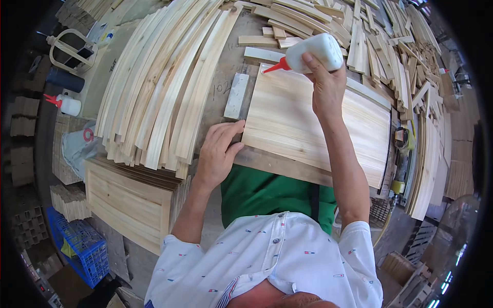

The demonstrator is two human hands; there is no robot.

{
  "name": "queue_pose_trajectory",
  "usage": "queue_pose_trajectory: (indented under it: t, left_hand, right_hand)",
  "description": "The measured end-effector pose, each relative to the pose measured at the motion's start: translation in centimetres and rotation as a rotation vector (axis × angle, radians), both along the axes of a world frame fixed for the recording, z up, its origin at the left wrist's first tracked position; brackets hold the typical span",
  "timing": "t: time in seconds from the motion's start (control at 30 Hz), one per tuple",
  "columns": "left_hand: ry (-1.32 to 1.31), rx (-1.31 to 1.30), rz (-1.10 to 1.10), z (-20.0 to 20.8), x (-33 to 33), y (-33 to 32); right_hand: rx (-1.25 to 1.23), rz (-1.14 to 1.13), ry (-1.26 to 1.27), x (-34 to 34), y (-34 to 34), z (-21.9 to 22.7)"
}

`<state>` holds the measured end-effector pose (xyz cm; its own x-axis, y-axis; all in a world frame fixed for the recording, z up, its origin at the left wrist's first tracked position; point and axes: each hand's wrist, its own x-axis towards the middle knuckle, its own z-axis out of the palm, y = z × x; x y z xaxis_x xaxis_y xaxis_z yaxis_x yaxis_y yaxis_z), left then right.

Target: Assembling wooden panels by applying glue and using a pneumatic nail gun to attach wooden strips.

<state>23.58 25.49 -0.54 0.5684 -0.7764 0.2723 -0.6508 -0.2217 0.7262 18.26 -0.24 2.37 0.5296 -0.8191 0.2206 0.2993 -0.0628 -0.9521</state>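
A white glue bottle (319, 51) with a red nozzle is gripped in my right hand (328, 84). It lies tilted, its nozzle tip down at the far left corner of a pale wooden panel (303, 113). My left hand (220, 149) rests at the panel's near left edge, the fingers bent and the fingertips against or beside that edge. Nothing shows in its grasp. A light strip (237, 96) is fixed or laid on the bench left of the panel, and another strip (264, 55) lies along the far side.
Long wooden slats (169, 87) are piled on the left, above stacked framed panels (128, 200). Loose offcuts (370, 56) cover the far right. A second glue bottle (69, 104) stands at the left. On the right lies a yellow-and-black air tool (403, 139); a blue crate (84, 246) sits lower left.
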Motion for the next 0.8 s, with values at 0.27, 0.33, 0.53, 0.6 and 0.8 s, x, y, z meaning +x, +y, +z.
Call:
queue_pose_trajectory:
  t: [0.27, 0.33, 0.53, 0.6, 0.8]
  left_hand:
    - [0.009, -0.035, -0.001, -0.8, 0.1, 0.1]
    - [0.025, -0.061, -0.001, -1.0, 0.1, 0.1]
    - [0.033, -0.069, 0.000, -1.2, -0.1, 0.1]
    - [0.033, -0.064, 0.001, -1.1, 0.0, 0.3]
    - [0.050, -0.041, 0.003, -1.0, 0.1, 0.3]
  right_hand:
    - [0.145, 0.051, 0.069, -5.0, 5.1, 0.8]
    - [0.162, 0.042, 0.085, -6.1, 6.6, 1.0]
    - [0.184, 0.097, 0.106, -8.7, 9.2, 0.7]
    - [0.181, 0.078, 0.109, -9.1, 9.8, 1.1]
    - [0.185, 0.073, 0.098, -9.6, 10.5, 1.3]
